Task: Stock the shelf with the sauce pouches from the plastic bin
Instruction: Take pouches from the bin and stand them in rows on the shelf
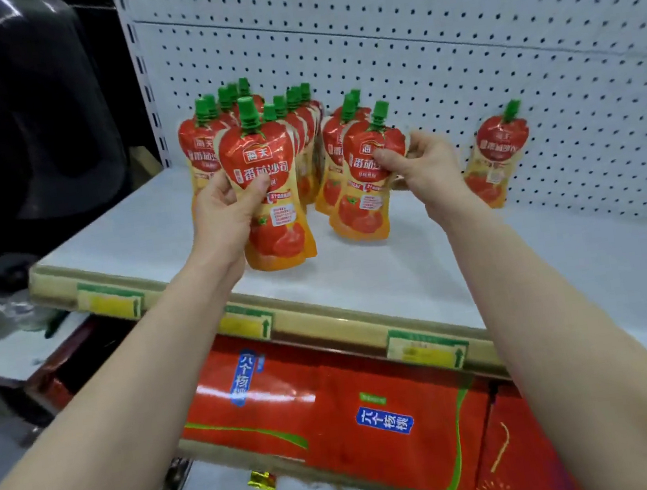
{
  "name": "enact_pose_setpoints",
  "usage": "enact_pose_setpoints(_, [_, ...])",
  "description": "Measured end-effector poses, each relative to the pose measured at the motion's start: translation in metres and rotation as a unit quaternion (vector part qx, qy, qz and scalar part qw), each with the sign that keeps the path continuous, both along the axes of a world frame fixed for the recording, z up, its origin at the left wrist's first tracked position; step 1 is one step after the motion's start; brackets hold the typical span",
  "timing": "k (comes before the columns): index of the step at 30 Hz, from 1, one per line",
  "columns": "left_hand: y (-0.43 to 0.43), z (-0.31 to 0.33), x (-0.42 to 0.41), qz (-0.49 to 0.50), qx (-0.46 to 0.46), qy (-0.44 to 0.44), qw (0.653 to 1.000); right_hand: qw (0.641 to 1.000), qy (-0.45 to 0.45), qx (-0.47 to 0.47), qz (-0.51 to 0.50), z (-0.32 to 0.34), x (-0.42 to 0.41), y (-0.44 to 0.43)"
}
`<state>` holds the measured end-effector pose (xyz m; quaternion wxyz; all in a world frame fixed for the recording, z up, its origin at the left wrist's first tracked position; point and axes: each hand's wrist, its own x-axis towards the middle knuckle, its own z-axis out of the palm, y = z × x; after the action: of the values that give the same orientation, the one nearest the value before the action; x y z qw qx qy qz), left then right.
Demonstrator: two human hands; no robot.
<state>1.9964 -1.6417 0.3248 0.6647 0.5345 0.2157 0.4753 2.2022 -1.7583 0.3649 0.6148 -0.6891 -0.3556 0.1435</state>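
Shelf point(136, 244): flat white board with a beige front rail carrying green-and-yellow price labels point(428, 348). Pegboard point(430, 37): white perforated metal panel rising from the back edge of the shelf. Left pouch point(272, 210): glossy, soft, waisted stand-up pack, red above and orange below with a tomato print, topped by a ridged green screw cap; held upright over the front-left part of the shelf, and whether its base touches the board cannot be told. Left grip point(222, 206): grasping the left pouch at its waist, thumb across the printed face and fingers curled behind. Right pouch point(365, 198): same make, upright at mid-shelf, base at the board. Right grip point(428, 165): pinching the right pouch by its upper right edge, fingers curled. Stocked pouches point(300, 124): dense cluster of identical packs standing in rows at the back-left of the shelf, green caps upward. A few more pouches point(332, 153) stand directly behind the right pouch. Lone pouch point(497, 156): at the back-right of the shelf, tilted, leaning on the pegboard. Red cartons point(380, 406): shiny boxes with blue labels, lying on the level beneath the shelf.
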Motion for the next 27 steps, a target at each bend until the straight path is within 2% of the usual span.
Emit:
enact_pose_setpoints(11, [0.026, -0.01, 0.012, 0.02, -0.008, 0.035, 0.999, 1.0, -0.017, 0.019, 0.002, -0.024, 0.031, 0.067])
enact_pose_setpoints(20, [0.024, -0.016, 0.028, -0.011, -0.013, 0.04, 0.999, 0.998, -0.05, -0.002, -0.03, -0.025, 0.034, 0.072])
enact_pose_setpoints(27, [0.018, -0.018, 0.032, -0.034, -0.008, 0.051, 0.998, 0.993, -0.109, -0.028, -0.038, -0.014, 0.038, 0.062])
